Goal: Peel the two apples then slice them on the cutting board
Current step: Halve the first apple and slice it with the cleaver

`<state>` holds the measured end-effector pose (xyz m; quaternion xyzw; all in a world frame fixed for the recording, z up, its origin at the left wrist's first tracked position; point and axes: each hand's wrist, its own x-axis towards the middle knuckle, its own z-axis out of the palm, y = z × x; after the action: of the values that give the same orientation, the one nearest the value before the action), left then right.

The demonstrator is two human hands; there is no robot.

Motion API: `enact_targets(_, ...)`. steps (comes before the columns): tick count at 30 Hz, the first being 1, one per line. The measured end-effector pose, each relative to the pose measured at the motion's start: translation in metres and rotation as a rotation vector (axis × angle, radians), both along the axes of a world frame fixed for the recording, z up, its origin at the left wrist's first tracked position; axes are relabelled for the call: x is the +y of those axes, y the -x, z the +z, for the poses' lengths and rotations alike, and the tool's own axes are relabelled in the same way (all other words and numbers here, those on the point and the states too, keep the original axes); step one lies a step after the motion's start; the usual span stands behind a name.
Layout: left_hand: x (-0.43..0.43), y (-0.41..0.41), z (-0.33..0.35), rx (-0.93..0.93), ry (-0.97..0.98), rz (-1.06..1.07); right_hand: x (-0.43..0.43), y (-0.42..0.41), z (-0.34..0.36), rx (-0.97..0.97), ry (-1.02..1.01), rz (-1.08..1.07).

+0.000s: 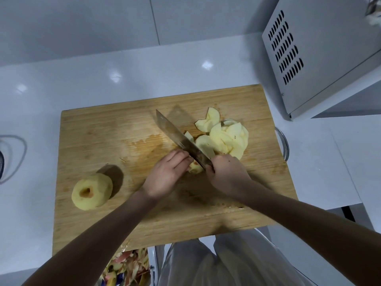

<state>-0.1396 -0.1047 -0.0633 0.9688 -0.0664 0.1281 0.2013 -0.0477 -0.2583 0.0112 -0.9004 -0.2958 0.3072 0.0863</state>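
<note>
At the far left edge, a clear rounded object [9, 157] on the white tabletop [144, 65] is cut off and hard to identify. A wooden cutting board [92, 129] fills the middle of the tabletop. Near its left front corner sits a whole peeled apple [91, 191], its hollowed end facing up. At the board's centre, the left hand [165, 174] lays nearly straight fingers [181, 159] on a small apple piece [194, 168], pressing it down; the hand covers most of the piece, and the thumb is out of sight. A broad knife [177, 137] slants across this piece. The right hand [226, 174] has its fingers clenched around the knife's handle, which is fully hidden inside the grip. Just behind that hand lies a loose heap of pale apple slices [224, 139]. A metal loop [285, 145] shows at the board's right edge. A vented metal box [319, 54] stands at the upper right, cut off by the frame. Below the board's front edge, apple peelings [127, 267] are partly visible.
</note>
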Motion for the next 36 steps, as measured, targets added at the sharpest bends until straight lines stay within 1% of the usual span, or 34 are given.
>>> enact_targets(3,-0.002,0.001,0.002,-0.027,0.020,0.008,-0.011,-0.003,0.007,0.009,-0.039,-0.020)
enact_targets(5,-0.003,0.000,0.004,-0.023,0.023,0.015,-0.017,-0.001,0.017,-0.013,-0.047,0.004)
enact_targets(9,-0.003,-0.001,0.004,-0.007,0.023,0.009,-0.023,0.005,0.030,-0.071,-0.016,0.078)
enact_targets(16,-0.001,-0.001,0.001,-0.019,0.039,0.000,-0.024,0.008,0.030,-0.113,0.008,0.131)
enact_targets(22,0.000,0.000,-0.005,-0.046,0.007,0.000,-0.013,0.009,0.021,-0.110,0.028,0.111)
enact_targets(27,-0.001,0.000,-0.006,-0.047,-0.001,0.014,-0.004,0.008,-0.004,-0.034,0.013,0.022)
enact_targets(30,-0.002,0.002,-0.004,-0.038,0.033,0.037,-0.011,0.002,0.003,0.020,-0.021,-0.024)
enact_targets(32,-0.003,0.002,-0.004,-0.035,0.041,0.046,-0.017,0.002,0.015,0.011,-0.050,-0.015)
enact_targets(36,-0.003,0.001,-0.002,-0.028,0.042,0.052,-0.022,0.009,0.029,-0.076,-0.056,0.068)
